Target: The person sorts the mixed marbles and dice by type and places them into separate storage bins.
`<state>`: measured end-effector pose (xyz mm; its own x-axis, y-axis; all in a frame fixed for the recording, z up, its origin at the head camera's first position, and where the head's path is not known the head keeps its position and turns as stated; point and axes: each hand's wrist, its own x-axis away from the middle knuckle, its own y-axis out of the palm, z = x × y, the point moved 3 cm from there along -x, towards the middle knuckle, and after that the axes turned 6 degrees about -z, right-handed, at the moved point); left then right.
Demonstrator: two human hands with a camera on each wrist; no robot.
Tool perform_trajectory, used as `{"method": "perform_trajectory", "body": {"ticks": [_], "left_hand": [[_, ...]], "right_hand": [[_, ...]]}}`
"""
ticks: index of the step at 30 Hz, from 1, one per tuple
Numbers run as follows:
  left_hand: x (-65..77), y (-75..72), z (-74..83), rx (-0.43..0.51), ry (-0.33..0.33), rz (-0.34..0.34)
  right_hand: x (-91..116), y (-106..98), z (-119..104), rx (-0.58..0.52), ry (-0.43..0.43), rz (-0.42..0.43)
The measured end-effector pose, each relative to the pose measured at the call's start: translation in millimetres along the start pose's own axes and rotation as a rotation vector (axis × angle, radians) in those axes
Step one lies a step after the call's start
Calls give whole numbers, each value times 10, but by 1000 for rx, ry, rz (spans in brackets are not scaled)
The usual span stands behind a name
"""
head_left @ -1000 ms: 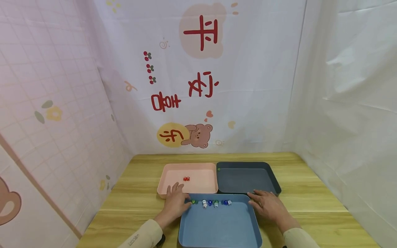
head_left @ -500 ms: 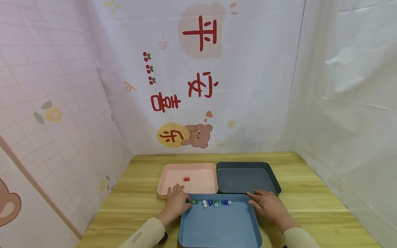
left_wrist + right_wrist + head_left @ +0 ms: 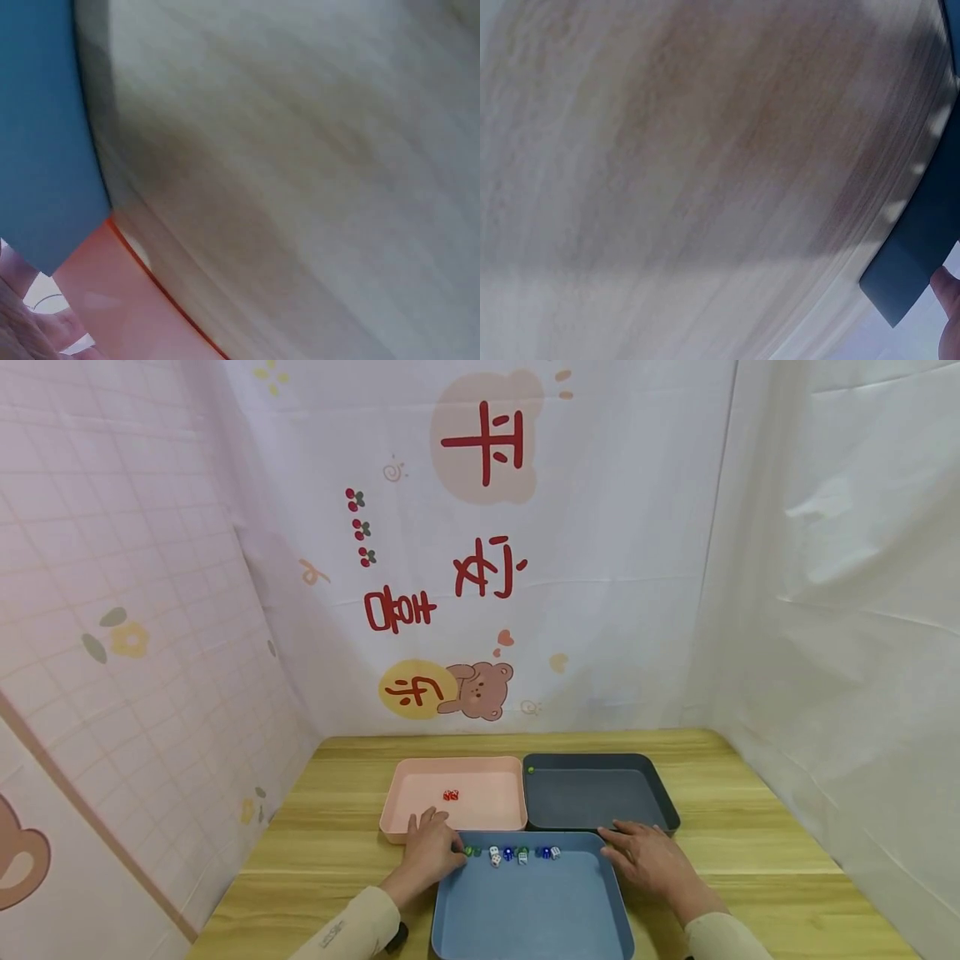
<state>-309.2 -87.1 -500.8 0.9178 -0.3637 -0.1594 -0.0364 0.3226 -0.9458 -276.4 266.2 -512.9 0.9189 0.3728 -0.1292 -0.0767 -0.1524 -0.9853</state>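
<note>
A blue tray point(image 3: 532, 910) stands nearest me, with a row of small dice along its far side: green dice point(image 3: 471, 852) at the left, then white dice point(image 3: 495, 857) and blue dice point(image 3: 547, 853) mixed in. My left hand point(image 3: 427, 856) is at the tray's far left corner, thumb and index finger by the rim close to the green dice. Its fingers look relaxed, and its palm shows at the edge of the left wrist view. Opposite it, my right hand point(image 3: 648, 856) rests at the far right corner, fingers loosely extended by the rim.
Behind the blue tray, a pink tray point(image 3: 420, 777) holds two red dice point(image 3: 451, 795). Beside it, a dark grey tray point(image 3: 600, 789) has a small green piece point(image 3: 531, 770) in its far left corner. All stand on a wooden table point(image 3: 750, 860) with printed cloth point(image 3: 600, 568) around.
My left hand has shifted slightly toward the blue tray's corner, its index finger a little lower. The right hand, the trays and the dice stay where they were.
</note>
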Motion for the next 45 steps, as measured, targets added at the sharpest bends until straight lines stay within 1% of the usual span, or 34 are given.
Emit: {"method": "perform_trajectory", "body": {"ticks": [3,5,11,18,24,31,39,45], "left_hand": [[-4,-29,11,10,-5,4],[-9,-62,26,27,1,19],[-52,-195,116,82,22,52],[-169,-303,230,118,35,48],[-277,-353,355,140,60,35],[-379,-348,497,131,83,33],[-485,-306,596,159,71,59],[-583,-304,683,204,57,51]], "right_hand": [[-1,-1,4,0,2,0],[-4,-5,6,3,2,2],[-4,-21,6,3,4,2],[0,-22,17,-5,2,2],[0,-4,35,-8,-3,8],[6,12,38,-14,1,1],[23,33,31,-12,-5,-6],[11,26,16,-19,-9,-3]]}}
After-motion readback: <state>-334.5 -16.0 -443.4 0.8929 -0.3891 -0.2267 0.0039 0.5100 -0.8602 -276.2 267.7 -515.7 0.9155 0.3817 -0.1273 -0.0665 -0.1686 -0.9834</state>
